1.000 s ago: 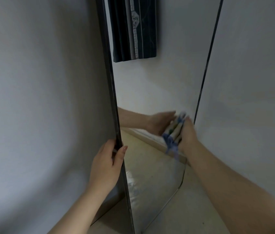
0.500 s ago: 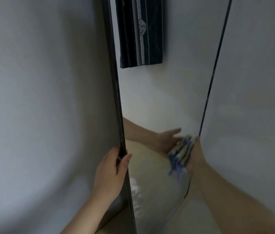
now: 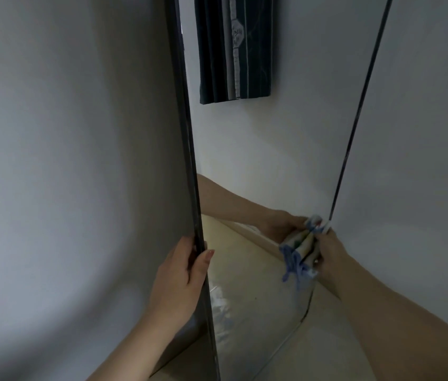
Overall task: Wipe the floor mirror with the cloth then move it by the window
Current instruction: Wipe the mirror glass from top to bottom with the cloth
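Pressing bunched cloth (image 3: 310, 250) against glossy mirror (image 3: 258, 160)

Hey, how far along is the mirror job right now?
Done: nothing clearly finished. Glare streaks the mirror low down, so I can't tell how much is wiped. In hand: the right hand holds the cloth against it near its right edge, while the left hand grips its left edge. Left: finish wiping, then carry it to the window, which is not in view.

One floor mirror (image 3: 258, 160). One cloth (image 3: 298, 257). Two hands: the left hand (image 3: 181, 276) and the right hand (image 3: 332, 251). One dark curtain (image 3: 233, 48), seen only as a reflection, possibly more than one panel.
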Demonstrator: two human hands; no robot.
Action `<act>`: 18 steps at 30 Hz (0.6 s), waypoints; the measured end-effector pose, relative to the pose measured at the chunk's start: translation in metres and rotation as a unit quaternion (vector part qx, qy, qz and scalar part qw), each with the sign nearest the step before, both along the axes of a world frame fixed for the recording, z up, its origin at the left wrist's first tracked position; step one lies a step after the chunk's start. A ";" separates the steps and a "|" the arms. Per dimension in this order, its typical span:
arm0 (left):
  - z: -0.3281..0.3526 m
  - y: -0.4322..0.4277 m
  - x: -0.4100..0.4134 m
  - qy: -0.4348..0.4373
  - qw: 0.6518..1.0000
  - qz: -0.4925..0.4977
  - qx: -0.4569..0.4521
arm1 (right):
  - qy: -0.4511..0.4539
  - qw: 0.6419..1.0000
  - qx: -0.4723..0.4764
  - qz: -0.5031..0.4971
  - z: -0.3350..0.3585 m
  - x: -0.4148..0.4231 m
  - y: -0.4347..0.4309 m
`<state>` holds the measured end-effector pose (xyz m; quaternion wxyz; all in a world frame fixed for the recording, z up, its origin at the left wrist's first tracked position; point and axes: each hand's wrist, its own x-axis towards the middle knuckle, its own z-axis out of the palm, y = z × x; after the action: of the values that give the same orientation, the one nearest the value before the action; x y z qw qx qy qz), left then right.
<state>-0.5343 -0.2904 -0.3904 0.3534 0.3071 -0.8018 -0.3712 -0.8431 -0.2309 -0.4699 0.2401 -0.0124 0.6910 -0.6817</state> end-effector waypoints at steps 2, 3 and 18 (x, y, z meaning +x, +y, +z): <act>0.000 0.000 0.000 0.002 1.000 -0.003 0.003 | 0.046 0.998 -0.032 -0.034 0.017 -0.002 -0.007; 0.000 0.000 0.000 0.003 1.000 0.000 0.005 | 0.096 0.995 -0.012 -0.028 0.021 0.003 -0.012; 0.000 0.003 0.000 0.020 1.000 0.000 -0.014 | 0.337 0.940 0.037 0.034 0.046 0.152 0.003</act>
<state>-0.5341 -0.2875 -0.3907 0.3732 0.2950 -0.7998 -0.3662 -0.6910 -0.2283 -0.4234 0.0165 -0.2554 0.7553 -0.6034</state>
